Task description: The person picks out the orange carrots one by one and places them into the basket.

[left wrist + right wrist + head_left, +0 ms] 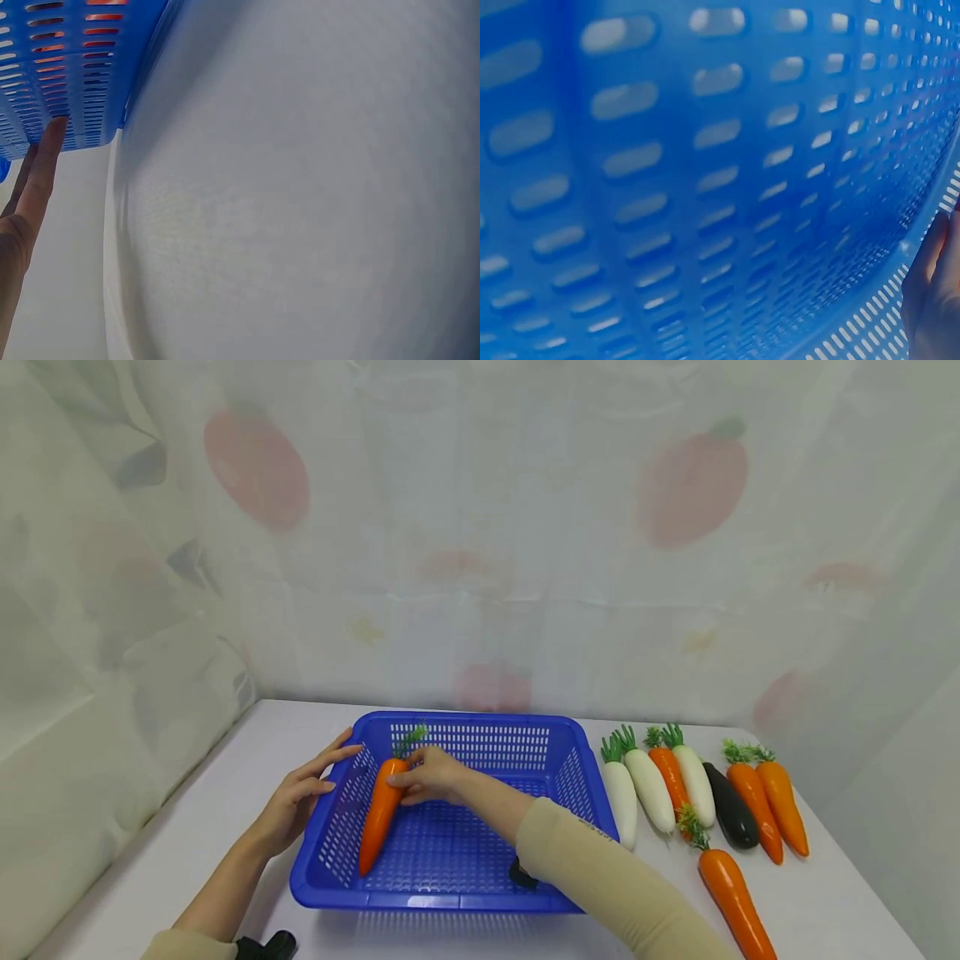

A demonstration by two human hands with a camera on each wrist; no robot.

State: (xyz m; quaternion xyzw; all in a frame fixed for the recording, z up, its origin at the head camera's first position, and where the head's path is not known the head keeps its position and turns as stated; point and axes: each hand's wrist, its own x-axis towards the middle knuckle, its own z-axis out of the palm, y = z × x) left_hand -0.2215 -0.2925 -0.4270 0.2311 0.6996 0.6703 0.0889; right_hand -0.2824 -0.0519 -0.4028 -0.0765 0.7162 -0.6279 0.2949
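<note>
A blue plastic basket [480, 902] with slotted walls stands on the white table. Inside, along its left wall, an orange carrot [381, 818] with a green leafy top slants with its tip toward the front. My right hand [431, 774] reaches over the basket and pinches the carrot near its top between thumb and fingers. At the basket's left side, my left hand [288, 806] touches the rim with extended fingers. The left wrist view shows two fingers [46, 165] against the slotted wall. In the right wrist view the hand [934, 292] appears only at the edge; the carrot is hidden there.
Right of the basket lie white radishes [648, 789], several more carrots [783, 806] and a dark eggplant [731, 807] in a row. One carrot [735, 902] lies nearer the front. A pale printed curtain [480, 543] hangs behind the table.
</note>
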